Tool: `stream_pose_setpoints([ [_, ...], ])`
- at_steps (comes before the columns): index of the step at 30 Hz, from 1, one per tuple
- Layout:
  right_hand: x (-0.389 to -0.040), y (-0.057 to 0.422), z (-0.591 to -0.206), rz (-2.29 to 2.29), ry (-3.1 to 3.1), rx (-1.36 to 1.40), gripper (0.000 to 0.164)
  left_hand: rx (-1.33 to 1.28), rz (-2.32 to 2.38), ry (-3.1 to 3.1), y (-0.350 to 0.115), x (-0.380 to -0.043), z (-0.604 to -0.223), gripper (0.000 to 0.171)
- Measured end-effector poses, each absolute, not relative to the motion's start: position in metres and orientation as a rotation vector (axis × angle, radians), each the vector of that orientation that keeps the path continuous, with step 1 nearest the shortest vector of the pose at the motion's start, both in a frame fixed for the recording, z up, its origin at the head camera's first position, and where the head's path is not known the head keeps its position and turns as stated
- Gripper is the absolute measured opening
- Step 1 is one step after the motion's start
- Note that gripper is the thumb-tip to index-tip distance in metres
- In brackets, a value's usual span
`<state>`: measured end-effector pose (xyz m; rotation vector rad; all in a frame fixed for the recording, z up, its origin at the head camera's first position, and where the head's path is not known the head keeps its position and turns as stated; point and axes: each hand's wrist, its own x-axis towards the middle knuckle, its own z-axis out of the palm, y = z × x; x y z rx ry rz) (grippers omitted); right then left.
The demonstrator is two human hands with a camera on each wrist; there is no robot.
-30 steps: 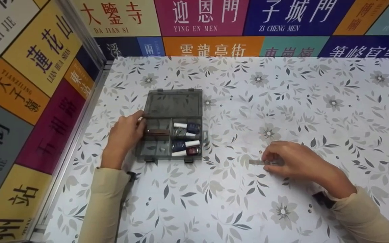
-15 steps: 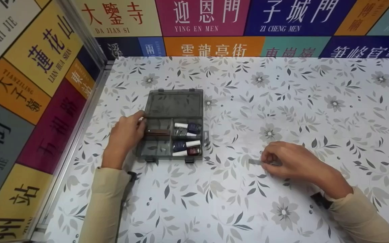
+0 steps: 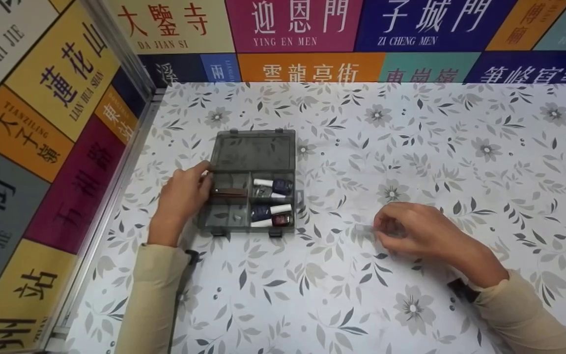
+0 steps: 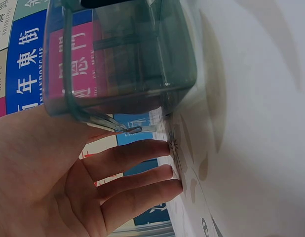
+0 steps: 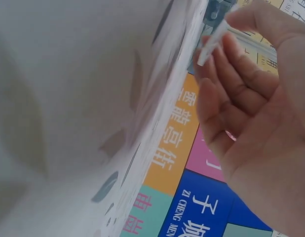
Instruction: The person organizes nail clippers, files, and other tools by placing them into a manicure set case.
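Observation:
A grey see-through divided box point(image 3: 256, 231) lies with its lid point(image 3: 253, 150) back. My left hand point(image 3: 180, 201) rests at the box's left side near the hinge. In the left wrist view, several fingers point(image 4: 135, 158) stretch out straight beside the box, while the thumb is hidden. Over at the right, my right hand point(image 3: 420, 231) pinches a small, thin, pale strip point(image 3: 364, 230) between thumb and fingers just above the cloth. The right wrist view shows that strip point(image 5: 211, 47) as whitish and translucent; its kind is unclear.
Nail polish bottles point(image 3: 261, 212) with white caps lie in the box's right compartments. A slim brownish tool point(image 3: 230, 191) lies in its left half. A flowered cloth point(image 3: 332, 295) covers the table. Lettered panels point(image 3: 312, 24) rise behind and at the left.
My right hand has shifted slightly left and up with the pale strip, which has turned from darker grey to nearly clear. The left hand and the box stay put.

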<state>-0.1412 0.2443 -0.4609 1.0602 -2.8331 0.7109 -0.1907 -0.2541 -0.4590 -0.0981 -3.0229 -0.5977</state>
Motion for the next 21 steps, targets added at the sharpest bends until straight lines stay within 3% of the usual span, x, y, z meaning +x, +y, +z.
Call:
stream_pose_setpoints([
  [11, -0.152, 0.232, -0.462, 0.798, -2.551, 1.177, 0.022, -0.086, -0.598, -3.034, -0.254, -0.191, -0.457, 0.021],
  [21, -0.159, 0.210, -0.459, 0.883, -2.498, 1.267, 0.015, -0.067, -0.609, -3.053, -0.254, -0.190, -0.458, 0.023],
])
